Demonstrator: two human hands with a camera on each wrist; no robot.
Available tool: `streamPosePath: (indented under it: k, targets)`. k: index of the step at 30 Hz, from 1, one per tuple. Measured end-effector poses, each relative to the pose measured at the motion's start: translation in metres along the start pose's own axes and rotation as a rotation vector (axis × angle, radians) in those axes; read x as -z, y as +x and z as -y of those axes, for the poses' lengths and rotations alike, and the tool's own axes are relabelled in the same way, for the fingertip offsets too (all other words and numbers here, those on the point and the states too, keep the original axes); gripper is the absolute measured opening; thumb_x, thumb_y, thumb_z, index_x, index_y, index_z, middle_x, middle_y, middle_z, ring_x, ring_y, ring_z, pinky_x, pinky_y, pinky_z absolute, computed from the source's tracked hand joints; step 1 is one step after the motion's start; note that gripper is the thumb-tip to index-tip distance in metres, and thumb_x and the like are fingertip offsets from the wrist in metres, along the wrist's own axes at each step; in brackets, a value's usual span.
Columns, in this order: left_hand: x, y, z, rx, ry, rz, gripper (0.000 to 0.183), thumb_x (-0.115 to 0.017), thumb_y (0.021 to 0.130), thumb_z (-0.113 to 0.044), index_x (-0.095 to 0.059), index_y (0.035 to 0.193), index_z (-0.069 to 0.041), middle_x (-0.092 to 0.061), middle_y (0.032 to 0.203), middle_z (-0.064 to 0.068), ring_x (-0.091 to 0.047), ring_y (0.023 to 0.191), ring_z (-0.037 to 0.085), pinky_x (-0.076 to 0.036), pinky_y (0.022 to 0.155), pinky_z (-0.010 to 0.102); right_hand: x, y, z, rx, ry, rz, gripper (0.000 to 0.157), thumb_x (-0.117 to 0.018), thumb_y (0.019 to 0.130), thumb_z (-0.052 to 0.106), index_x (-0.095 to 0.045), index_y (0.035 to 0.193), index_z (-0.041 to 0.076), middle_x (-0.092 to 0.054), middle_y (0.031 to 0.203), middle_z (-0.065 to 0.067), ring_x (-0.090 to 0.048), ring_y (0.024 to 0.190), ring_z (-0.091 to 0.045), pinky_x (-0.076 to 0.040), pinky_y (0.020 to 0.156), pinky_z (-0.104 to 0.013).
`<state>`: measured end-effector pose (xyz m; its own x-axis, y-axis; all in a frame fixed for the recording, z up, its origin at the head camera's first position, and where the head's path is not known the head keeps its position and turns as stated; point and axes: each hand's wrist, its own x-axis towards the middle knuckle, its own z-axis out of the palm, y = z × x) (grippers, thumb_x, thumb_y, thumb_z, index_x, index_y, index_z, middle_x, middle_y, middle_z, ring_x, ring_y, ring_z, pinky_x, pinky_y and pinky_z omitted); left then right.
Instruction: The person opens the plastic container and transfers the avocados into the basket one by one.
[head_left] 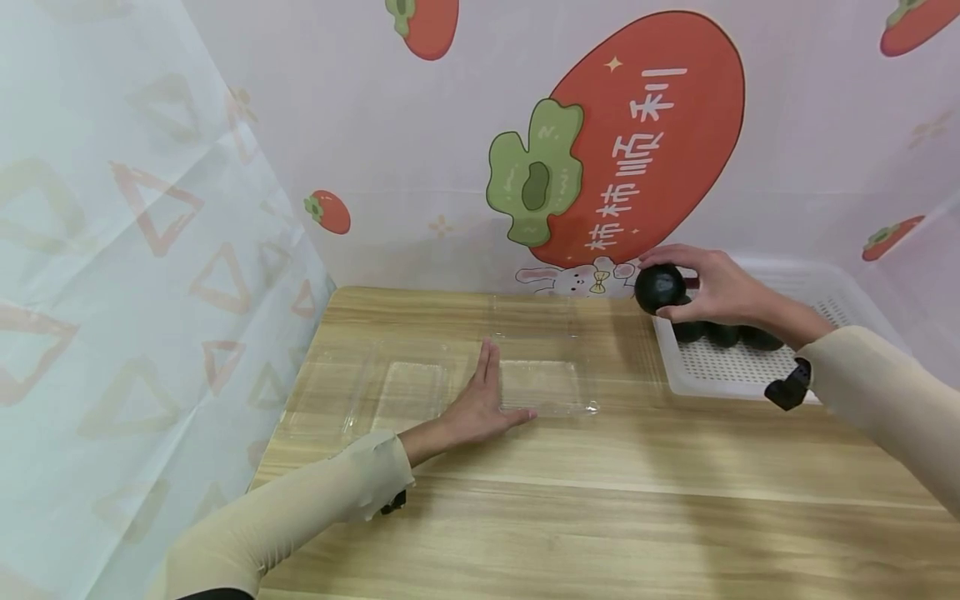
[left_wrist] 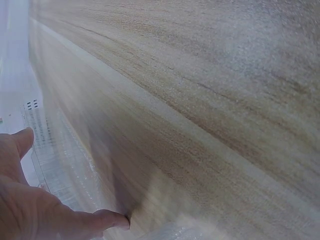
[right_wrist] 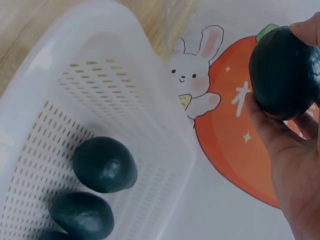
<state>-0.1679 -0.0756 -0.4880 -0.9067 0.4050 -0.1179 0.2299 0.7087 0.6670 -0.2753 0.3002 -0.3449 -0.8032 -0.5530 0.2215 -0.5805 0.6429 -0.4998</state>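
Note:
In the head view my right hand (head_left: 712, 287) grips a dark green avocado (head_left: 660, 288) between thumb and fingers, raised at the left rim of a white perforated basket (head_left: 720, 390). The right wrist view shows the held avocado (right_wrist: 282, 75) apart from the basket, with several more avocados, such as one avocado (right_wrist: 105, 165), lying inside. My left hand (head_left: 480, 408) has its fingers extended and thumb spread at the left side of a clear plastic container (head_left: 543, 383). Whether the palm presses on it, I cannot tell.
More clear plastic containers (head_left: 412, 392) lie to the left of my left hand; their transparent edges are hard to make out. The wooden table (head_left: 570, 517) ends at a printed backdrop (head_left: 420, 167) behind and a pale sheet (head_left: 150, 250) on the left.

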Motion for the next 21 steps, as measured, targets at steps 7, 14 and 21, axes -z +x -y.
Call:
streamPosePath:
  k: [7,14,21]
  targets:
    - [0.002,-0.001,-0.001,0.002,0.006,0.008,0.124,-0.074,0.096,-0.054,0.014,0.166,0.001,0.021,0.174,0.02,-0.002,0.162,0.036,-0.023,0.128,0.049,0.006,-0.002,-0.008,-0.036,-0.014,-0.001,0.072,-0.096,0.072,0.01,-0.067,0.137,0.014,-0.066,0.14,-0.01,-0.054,0.117,-0.004,-0.061,0.09,-0.047]
    - [0.001,0.0,0.0,0.002,-0.007,0.01,0.124,-0.074,0.097,-0.053,0.015,0.166,0.0,0.021,0.174,0.02,0.0,0.162,0.036,-0.022,0.128,0.05,0.013,-0.005,-0.018,-0.074,-0.019,0.0,0.069,-0.092,0.075,0.012,-0.065,0.139,0.012,-0.064,0.141,-0.009,-0.054,0.12,-0.015,-0.059,0.092,-0.044]
    - [0.001,0.001,0.0,0.009,0.0,0.01,0.125,-0.074,0.096,-0.054,0.013,0.166,0.001,0.021,0.175,0.019,0.001,0.162,0.035,-0.022,0.129,0.049,0.02,-0.01,-0.029,-0.109,0.007,0.007,0.071,-0.091,0.074,0.013,-0.063,0.14,0.007,-0.06,0.146,-0.018,-0.053,0.125,-0.035,-0.05,0.093,-0.076]
